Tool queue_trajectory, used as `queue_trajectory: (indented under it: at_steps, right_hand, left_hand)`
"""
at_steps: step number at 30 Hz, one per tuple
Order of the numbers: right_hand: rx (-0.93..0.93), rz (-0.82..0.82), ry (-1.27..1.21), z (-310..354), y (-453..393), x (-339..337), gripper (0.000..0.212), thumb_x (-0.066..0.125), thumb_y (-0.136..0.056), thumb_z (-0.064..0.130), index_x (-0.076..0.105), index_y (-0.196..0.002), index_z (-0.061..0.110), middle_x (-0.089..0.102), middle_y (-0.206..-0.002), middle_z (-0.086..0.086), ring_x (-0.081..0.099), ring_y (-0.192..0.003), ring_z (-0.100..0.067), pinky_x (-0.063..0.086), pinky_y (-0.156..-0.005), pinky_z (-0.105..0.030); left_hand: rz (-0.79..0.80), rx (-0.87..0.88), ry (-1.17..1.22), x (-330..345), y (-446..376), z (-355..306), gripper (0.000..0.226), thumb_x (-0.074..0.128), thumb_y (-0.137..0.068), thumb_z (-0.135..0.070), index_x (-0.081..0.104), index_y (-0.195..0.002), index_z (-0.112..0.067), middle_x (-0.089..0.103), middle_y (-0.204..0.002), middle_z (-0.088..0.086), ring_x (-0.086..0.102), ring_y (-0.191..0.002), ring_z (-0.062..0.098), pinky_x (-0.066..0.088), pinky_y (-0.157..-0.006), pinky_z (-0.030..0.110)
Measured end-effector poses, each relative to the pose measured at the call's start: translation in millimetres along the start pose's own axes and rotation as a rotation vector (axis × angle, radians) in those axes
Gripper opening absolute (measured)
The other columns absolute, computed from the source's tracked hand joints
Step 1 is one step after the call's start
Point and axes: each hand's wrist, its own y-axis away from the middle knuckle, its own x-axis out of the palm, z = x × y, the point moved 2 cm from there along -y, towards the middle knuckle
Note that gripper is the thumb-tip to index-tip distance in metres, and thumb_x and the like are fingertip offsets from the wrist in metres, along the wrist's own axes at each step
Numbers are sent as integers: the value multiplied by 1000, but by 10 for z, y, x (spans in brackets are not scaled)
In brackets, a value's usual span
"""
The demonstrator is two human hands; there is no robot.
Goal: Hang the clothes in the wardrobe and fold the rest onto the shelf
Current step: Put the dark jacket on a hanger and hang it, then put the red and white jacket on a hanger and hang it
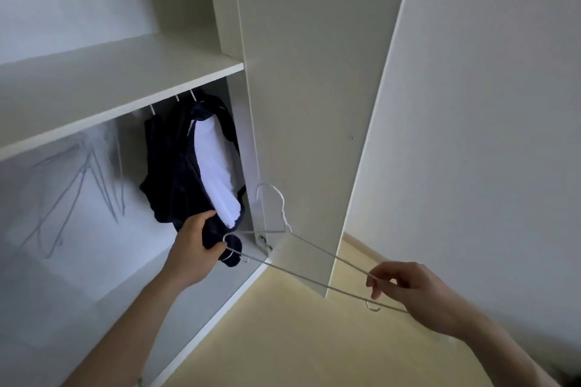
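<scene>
A dark navy garment [176,166] and a white garment [217,166] hang from hooks under the wardrobe shelf [119,85]. My left hand [196,242] grips the bottom end of the dark garment, low in the compartment. My right hand [408,286] pinches one end of an empty white wire hanger [301,242], which stretches from that hand toward the left hand, its hook pointing up in front of the open door. The hanger's far end lies by my left hand's fingers.
The open white wardrobe door [308,104] stands just right of the hanging clothes, with a hinge [265,243] near its lower edge. Several empty wire hangers [81,185] hang blurred at the left. Yellowish floor [283,339] lies below, a white wall [487,104] to the right.
</scene>
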Motion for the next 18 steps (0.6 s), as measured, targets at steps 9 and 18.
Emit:
queue_trajectory:
  at_steps: [9, 18]
  right_hand:
    - [207, -330, -68, -1299, 2046, -542, 20, 59, -99, 29, 72, -96, 44, 74, -85, 18, 39, -57, -3, 36, -56, -19]
    - [495, -681, -165, -2519, 4531, -683, 13, 68, -94, 30, 77, -85, 35, 71, -72, 16, 49, -59, -3, 39, -59, -24]
  left_hand:
    - [465, 105, -29, 1378, 742, -1218, 4, 69, -96, -27, 72, -95, -28, 70, -108, -15, 63, -106, 8, 43, -86, 21]
    - [717, 190, 285, 3023, 2201, -2515, 16, 60, -99, -11, 71, -88, -13, 76, -84, 11, 73, -81, 13, 57, -77, 20]
